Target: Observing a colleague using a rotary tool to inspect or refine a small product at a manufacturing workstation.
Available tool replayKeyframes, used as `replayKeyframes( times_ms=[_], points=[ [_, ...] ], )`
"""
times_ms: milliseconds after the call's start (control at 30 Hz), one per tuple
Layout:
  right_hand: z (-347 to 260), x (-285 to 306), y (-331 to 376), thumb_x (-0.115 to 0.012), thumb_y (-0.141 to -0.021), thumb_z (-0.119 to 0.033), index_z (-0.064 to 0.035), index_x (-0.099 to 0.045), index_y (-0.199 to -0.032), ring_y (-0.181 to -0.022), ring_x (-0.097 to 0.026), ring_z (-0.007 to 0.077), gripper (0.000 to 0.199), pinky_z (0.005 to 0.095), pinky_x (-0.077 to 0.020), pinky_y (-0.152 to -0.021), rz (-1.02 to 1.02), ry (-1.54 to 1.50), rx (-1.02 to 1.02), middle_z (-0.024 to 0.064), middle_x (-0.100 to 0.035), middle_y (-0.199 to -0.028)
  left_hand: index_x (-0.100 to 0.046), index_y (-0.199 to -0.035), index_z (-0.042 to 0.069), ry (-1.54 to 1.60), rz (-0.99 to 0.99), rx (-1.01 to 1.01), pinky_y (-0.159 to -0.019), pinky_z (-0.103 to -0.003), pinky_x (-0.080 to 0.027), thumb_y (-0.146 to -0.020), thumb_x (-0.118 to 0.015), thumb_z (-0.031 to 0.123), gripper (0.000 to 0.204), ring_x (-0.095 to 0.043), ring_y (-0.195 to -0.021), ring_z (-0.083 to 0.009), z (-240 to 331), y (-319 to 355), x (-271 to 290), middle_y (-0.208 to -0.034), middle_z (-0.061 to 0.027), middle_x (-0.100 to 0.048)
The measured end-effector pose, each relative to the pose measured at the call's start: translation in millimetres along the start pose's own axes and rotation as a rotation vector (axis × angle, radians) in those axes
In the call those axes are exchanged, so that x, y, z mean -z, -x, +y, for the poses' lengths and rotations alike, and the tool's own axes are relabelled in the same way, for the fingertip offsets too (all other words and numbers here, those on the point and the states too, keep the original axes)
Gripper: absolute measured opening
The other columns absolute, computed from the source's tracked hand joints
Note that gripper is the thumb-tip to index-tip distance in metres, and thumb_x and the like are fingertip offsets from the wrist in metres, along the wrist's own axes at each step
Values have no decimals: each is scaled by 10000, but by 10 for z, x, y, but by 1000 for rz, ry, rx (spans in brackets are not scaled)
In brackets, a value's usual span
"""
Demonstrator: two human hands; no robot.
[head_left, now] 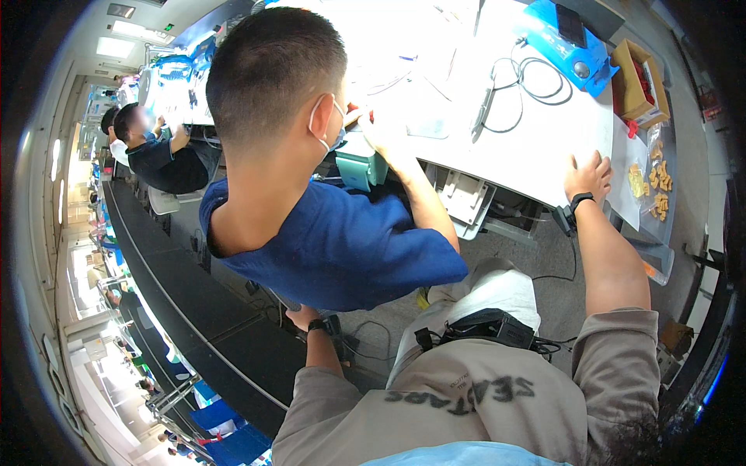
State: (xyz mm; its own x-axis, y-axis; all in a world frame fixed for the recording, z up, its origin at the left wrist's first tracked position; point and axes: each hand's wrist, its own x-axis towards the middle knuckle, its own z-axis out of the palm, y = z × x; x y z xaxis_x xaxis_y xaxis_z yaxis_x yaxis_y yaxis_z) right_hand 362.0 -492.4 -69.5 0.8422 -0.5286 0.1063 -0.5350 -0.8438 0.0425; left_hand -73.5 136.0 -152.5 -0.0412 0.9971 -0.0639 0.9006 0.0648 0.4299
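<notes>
My right hand (588, 177) lies on the near right edge of the white table (544, 151), fingers apart and holding nothing. A black strap circles that wrist, with a small dark device on it. My left hand (301, 317) hangs low on the left, behind the co-worker's back, beside the black conveyor belt (256, 342). Its fingers are mostly hidden, so I cannot make out whether it holds the grey edge near it. A co-worker in a blue shirt (342, 248) sits between my hands, leaning over the table, with both hands near a small red piece (371, 116).
A blue device (556, 46) with a black top and looped grey cable (536, 97) sits at the table's far right. Past it are a cardboard box (633, 81) and bagged yellowish parts (659, 182). Another person in black (167, 159) works at far left.
</notes>
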Motion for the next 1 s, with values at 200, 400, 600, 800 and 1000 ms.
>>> replayKeyframes(
  times_ms=[200,400,600,800,1000],
  points=[
    [-1,23,13,-601,-904,-552,-136,-384,-1462,-1435,-306,377,729,552,-328,-1104,9,9,5,138,-325,-1521,-428,-1419,-49,-9,-8,9,-993,-478,-482,-854,-697,518,844,-569,-1225,-443,38,33,26,-1345,-306,-565],
    [-10,35,14,-594,-905,-551,-133,-387,-1462,-1435,-308,374,727,553,-329,-1103,2,-3,5,140,-328,-1525,-458,-1388,-54,-6,26,-21,-969,-476,-490,-820,-736,499,840,-592,-1194,-435,96,82,53,-1317,-293,-590],
    [-5,30,11,-591,-903,-556,-137,-381,-1472,-1436,-306,374,736,555,-318,-1110,-7,2,-4,141,-324,-1537,-493,-1340,-70,6,6,-45,-940,-469,-493,-789,-762,513,846,-613,-1159,-438,186,149,100,-1267,-295,-619],
    [-7,9,3,-592,-904,-554,-142,-375,-1478,-1438,-301,373,739,561,-306,-1116,-11,-3,-6,139,-313,-1546,-493,-1331,-87,68,15,-48,-932,-463,-496,-774,-770,531,877,-614,-1159,-434,96,80,58,-1266,-296,-620],
    [-1,-14,0,-598,-904,-547,-142,-378,-1474,-1440,-296,368,733,560,-305,-1114,-3,-6,-4,141,-311,-1547,-494,-1339,-74,65,7,-44,-917,-473,-504,-769,-772,537,881,-621,-1146,-438,70,56,47,-1265,-299,-620]
  ],
)
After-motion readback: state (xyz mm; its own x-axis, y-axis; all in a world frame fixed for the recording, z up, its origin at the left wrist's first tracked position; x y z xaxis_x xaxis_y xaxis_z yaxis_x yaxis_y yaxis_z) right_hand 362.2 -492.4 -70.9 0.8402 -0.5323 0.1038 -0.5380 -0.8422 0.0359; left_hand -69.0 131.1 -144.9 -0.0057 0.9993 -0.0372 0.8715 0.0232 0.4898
